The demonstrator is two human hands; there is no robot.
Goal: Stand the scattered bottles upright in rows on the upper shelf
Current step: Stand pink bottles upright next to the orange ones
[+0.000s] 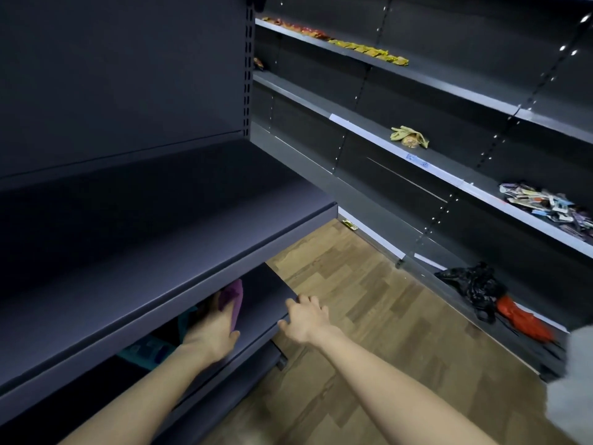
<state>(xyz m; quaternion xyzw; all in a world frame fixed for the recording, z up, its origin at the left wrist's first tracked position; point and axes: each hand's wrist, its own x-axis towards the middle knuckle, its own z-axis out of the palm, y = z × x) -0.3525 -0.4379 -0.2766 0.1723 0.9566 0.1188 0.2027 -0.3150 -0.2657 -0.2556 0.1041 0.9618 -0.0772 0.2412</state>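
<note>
The upper shelf (167, 220) is a dark purple-grey board in front of me with nothing standing on it. Under it, on the lower shelf (260, 284), my left hand (215, 326) reaches in and closes around a purple bottle (236, 300) lying there. A teal bottle (147, 351) lies further left under the upper shelf, mostly hidden by its edge. My right hand (305, 317) rests on the right front corner of the lower shelf with fingers spread, holding nothing.
To the right runs a wood-pattern floor (353, 300) aisle. Beyond it stands a grey shelving unit (417, 149) with yellow and red packets, a yellow glove-like item (409, 136), a pile of small packets (545, 203), and black and red bags (481, 284) low down.
</note>
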